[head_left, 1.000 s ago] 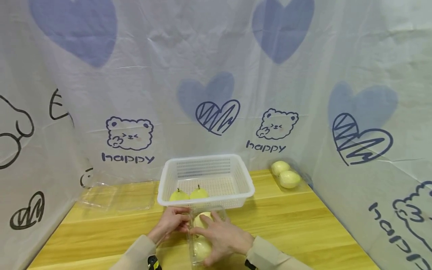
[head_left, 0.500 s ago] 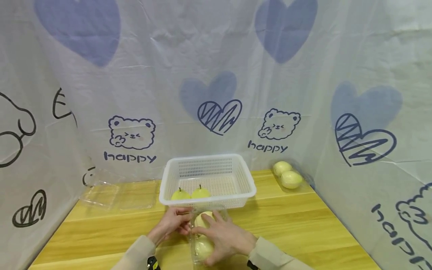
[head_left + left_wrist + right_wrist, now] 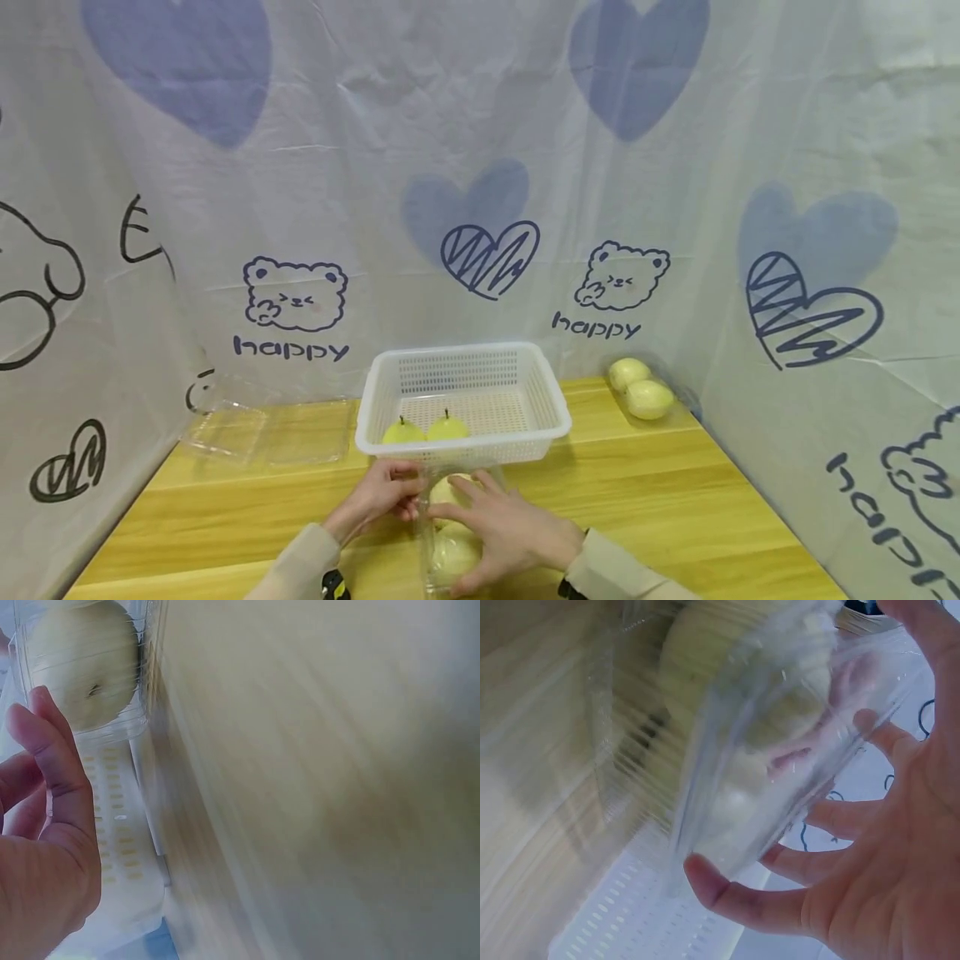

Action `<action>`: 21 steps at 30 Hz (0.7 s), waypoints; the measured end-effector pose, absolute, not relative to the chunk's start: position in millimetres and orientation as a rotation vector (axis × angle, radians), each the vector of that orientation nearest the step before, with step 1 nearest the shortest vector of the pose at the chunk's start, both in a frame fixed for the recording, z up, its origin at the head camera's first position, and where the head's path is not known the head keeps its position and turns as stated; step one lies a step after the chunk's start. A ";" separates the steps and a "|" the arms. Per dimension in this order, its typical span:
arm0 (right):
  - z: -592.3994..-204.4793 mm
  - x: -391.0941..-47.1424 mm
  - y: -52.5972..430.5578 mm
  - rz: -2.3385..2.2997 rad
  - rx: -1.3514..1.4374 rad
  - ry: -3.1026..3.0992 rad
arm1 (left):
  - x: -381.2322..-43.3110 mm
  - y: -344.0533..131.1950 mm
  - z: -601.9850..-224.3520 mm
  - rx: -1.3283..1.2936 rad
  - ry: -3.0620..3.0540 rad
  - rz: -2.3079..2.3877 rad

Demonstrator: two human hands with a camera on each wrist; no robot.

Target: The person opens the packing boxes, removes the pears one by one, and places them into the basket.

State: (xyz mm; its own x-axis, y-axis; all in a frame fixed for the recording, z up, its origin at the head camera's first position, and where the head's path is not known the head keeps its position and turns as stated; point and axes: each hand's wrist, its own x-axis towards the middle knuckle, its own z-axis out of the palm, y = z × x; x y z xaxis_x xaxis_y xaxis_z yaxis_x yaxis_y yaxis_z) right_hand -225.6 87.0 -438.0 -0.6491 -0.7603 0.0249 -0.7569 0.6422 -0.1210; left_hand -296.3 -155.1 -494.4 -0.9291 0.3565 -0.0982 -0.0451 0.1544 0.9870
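Observation:
A clear plastic clamshell box (image 3: 426, 575) with two pale yellow pears (image 3: 454, 552) inside lies before the basket. My left hand (image 3: 381, 497) is at its left edge, where thumb and forefinger meet at the plastic rim. From above, my right hand (image 3: 510, 527) spreads over the lid, its slightly bent fingers touching the plastic and its thumb toward the near end. In the right wrist view the lid (image 3: 739, 817) slants over the wrapped pears (image 3: 697, 667). One pear (image 3: 86, 671) shows through the box in the left wrist view. Plastic glare hides the exact contact.
Directly behind the box stands a white perforated basket (image 3: 551, 408) holding two yellow pears (image 3: 447, 427). Open clear boxes (image 3: 307, 433) lie at the back left. At the back right, two more pears (image 3: 648, 400) sit in clear packaging. Printed curtains (image 3: 405, 317) enclose the wooden table (image 3: 645, 500).
Both hands stay at the box with nearly the same hold. My right hand's wrist has shifted slightly to the right, and the whole head view has drifted a little.

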 end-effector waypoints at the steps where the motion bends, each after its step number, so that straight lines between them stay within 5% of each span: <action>1: -437.0 -225.4 87.8 -0.220 -1.310 2.809 | -295.4 -155.7 -493.8 0.305 2.127 1.840; 21: -425.3 -221.6 123.8 -0.651 -1.310 2.711 | -294.1 -156.5 -493.9 0.292 2.143 1.823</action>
